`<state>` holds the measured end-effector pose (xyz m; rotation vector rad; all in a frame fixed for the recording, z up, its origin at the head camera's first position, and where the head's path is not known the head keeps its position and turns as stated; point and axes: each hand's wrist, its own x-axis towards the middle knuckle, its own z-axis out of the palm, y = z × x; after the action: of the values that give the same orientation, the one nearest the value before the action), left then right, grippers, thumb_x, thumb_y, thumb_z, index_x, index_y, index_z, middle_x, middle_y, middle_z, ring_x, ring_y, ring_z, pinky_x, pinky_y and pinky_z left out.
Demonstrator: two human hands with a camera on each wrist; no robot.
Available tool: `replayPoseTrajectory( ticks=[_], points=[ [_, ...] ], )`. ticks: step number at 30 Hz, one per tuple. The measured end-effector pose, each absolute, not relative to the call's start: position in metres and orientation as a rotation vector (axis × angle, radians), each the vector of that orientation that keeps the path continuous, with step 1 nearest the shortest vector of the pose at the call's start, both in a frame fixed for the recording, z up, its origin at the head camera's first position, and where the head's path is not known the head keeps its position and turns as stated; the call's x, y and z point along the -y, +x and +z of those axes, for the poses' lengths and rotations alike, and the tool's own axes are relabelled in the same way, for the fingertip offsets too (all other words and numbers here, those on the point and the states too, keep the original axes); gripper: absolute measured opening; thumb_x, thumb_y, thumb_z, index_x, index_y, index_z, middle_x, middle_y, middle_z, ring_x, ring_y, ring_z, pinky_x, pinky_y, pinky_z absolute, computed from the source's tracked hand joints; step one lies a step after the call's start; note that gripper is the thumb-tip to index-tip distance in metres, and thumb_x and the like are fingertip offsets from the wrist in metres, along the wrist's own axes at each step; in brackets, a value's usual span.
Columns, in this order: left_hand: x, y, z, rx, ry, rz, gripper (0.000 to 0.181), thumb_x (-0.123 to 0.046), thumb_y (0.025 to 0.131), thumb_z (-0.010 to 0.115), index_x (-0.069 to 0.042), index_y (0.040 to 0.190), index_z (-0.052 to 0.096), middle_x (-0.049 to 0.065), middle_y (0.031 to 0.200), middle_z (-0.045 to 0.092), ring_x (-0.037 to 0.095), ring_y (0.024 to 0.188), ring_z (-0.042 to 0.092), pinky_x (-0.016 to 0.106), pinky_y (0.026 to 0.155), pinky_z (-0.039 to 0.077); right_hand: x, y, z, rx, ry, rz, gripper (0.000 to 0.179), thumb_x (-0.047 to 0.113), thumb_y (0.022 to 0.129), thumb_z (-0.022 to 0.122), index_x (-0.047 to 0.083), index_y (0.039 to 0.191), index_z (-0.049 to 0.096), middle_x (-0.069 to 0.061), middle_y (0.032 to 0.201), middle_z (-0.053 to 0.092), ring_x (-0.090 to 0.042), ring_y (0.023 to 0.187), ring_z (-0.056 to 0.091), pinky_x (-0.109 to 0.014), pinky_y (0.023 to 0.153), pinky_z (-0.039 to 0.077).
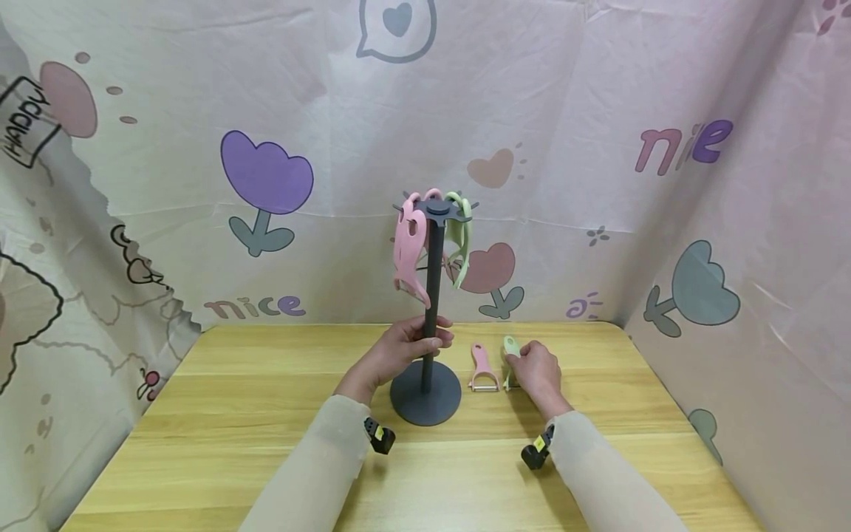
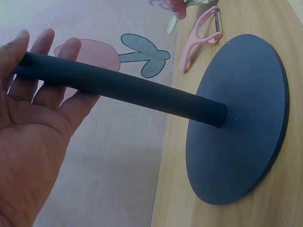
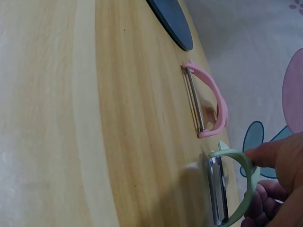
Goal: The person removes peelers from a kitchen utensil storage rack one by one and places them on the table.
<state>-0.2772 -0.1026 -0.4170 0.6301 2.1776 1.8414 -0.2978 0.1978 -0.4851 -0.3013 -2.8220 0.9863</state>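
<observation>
A pale printed cloth (image 1: 565,96) hangs along the far side and down both sides of a wooden table (image 1: 253,414). Around the middle of the table's far half a dark stand (image 1: 433,284) rises roughly upright from its round base (image 1: 425,410), with a ring of hooks at the top.

The left hand (image 1: 402,343) comes in from the near left and grips the lower part of the pole, above the base, its thumb on the near side and its fingers passing behind. The right hand (image 1: 540,369) is well to the right of the base and pinches a green peeler (image 1: 510,346), with its thumb where the handle meets the arch and its other fingers curled behind. The hand lies on the peeler's right; the handle's holed end sticks out past the thumb toward the far side, and the blade sits on the near side, close to the tabletop. Whether it touches the wood I cannot tell.

Pink hanging peelers (image 1: 407,251) fill the left of the ring and green hanging peelers (image 1: 465,244) the right, all above the left hand. A single pink peeler (image 1: 480,357) lies between base and right hand, handle pointing far, blade near, touched by neither hand.
</observation>
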Motion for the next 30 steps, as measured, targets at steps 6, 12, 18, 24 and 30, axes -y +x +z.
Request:
replayPoseTrajectory(
  ticks=[6,12,18,24,30],
  points=[
    [0.1029,-0.2762,-0.4165,-2.168,0.651,1.849,0.034,-0.017,0.104,0.068,-0.014,0.139,0.065,0.01,0.127,0.074,0.039,0.127,0.067,0.046,0.107,0.056,-0.1972,-0.3001,-0.4876,2.84,-0.308,0.984,0.033,0.034,0.094,0.074,0.003,0.104,0.068,-0.018,0.1,0.074,-0.032,0.084,0.067,-0.048,0.077,0.053],
    [0.1027,-0.2746,-0.4152,-2.168,0.653,1.853,0.034,-0.016,0.105,0.067,-0.013,0.138,0.065,0.01,0.127,0.075,0.038,0.127,0.067,0.046,0.106,0.057,-0.1972,-0.3019,-0.4897,2.866,-0.3,0.963,0.034,0.034,0.096,0.072,0.002,0.106,0.068,-0.018,0.102,0.074,-0.032,0.084,0.067,-0.048,0.076,0.054],
    [0.1008,-0.2747,-0.4143,-2.177,0.633,1.848,0.033,-0.015,0.105,0.066,-0.014,0.138,0.066,0.009,0.127,0.075,0.026,0.122,0.071,0.046,0.106,0.057,-0.1962,-0.3022,-0.4899,2.881,-0.322,0.943,0.033,0.034,0.097,0.071,0.002,0.105,0.069,-0.016,0.097,0.073,-0.029,0.081,0.066,-0.042,0.07,0.051],
    [0.1001,-0.2747,-0.4155,-2.179,0.621,1.854,0.032,-0.015,0.105,0.066,-0.015,0.138,0.066,0.009,0.127,0.075,0.026,0.122,0.071,0.046,0.106,0.057,-0.1957,-0.3016,-0.4907,2.896,-0.322,0.924,0.032,0.032,0.097,0.071,0.001,0.104,0.069,-0.016,0.095,0.073,-0.029,0.081,0.066,-0.043,0.07,0.052],
    [0.1004,-0.2733,-0.4149,-2.179,0.625,1.859,0.032,-0.014,0.105,0.066,-0.014,0.137,0.066,0.01,0.127,0.075,0.026,0.123,0.071,0.046,0.106,0.057,-0.1966,-0.302,-0.4936,2.903,-0.315,0.913,0.031,0.032,0.097,0.07,0.001,0.102,0.069,-0.016,0.095,0.073,-0.029,0.08,0.065,-0.044,0.071,0.052]
  ],
)
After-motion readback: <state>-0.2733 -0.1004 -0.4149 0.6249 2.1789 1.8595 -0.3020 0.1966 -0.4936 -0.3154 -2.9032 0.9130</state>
